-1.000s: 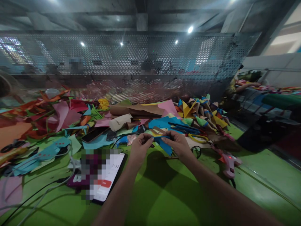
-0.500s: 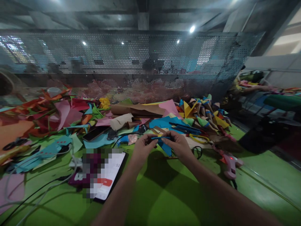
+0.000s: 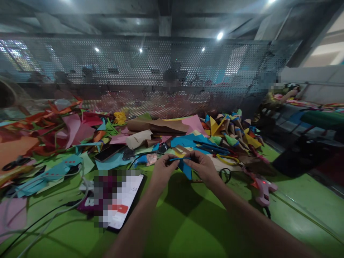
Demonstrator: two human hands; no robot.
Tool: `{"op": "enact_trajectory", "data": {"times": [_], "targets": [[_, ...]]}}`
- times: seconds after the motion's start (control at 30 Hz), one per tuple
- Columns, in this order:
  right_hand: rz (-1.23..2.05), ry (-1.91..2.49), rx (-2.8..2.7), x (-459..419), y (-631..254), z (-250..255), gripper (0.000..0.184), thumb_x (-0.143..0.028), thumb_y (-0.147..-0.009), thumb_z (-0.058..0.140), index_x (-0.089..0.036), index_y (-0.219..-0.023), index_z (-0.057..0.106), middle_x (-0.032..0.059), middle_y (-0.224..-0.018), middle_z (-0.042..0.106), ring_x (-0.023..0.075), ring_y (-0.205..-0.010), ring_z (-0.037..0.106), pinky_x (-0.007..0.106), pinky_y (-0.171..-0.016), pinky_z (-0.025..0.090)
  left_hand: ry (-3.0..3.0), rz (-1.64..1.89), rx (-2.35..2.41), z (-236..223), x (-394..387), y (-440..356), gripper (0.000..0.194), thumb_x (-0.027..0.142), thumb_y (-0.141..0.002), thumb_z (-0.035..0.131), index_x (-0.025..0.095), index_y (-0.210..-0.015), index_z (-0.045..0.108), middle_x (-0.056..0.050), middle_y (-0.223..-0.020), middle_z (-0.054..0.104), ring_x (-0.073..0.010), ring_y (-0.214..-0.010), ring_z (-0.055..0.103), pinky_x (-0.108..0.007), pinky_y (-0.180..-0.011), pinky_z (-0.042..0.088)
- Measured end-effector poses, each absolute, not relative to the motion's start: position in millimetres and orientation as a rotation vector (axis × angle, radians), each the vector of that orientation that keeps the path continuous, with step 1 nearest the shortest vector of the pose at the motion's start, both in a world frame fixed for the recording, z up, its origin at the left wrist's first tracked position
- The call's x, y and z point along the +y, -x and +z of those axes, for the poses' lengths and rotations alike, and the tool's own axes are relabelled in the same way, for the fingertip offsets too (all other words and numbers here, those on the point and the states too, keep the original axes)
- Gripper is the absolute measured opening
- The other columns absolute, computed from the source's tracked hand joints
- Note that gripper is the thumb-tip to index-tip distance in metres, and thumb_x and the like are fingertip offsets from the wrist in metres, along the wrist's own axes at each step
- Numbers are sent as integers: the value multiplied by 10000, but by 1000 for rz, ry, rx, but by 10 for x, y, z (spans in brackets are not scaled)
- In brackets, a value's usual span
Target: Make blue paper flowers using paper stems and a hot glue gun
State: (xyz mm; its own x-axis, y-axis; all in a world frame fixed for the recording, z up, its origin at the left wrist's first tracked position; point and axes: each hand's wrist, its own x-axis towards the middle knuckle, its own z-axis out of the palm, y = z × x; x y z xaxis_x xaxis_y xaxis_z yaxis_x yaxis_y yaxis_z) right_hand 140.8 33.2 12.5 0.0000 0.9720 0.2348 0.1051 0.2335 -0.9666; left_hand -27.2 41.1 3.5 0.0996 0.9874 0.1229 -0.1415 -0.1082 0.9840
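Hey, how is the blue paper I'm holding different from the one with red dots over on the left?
The held paper is a deeper blue; the dotted paper is paler and greener. The held paper looks plain where it shows, while the dotted paper has red dots. The held paper is pinched between your left hand and right hand; the dotted paper lies on the cluttered table.
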Motion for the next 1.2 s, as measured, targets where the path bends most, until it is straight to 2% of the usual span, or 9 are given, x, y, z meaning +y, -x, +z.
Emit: {"op": "enact_trajectory", "data": {"times": [0.7,1.2], "targets": [[997,1114,-1367,348,-1441,140,300,-457,-683,772,-199,-787,659,4,-724,640,164,-680,555,300,-646,455,-1260,1275,1015,12,429,293,205,323,-703,729,158,-813,674,28,-640,603,-108,-606,536,-222,-598,423],[966,1141,-1374,353,-1460,136,287,-454,-698,759,-204,-801,664,3,-727,629,169,-688,558,295,-641,440,-1154,1305,1002,55,409,279,232,332,-674,750,172,-806,647,38,-639,602,-107,-597,572,-224,-596,470]]}}
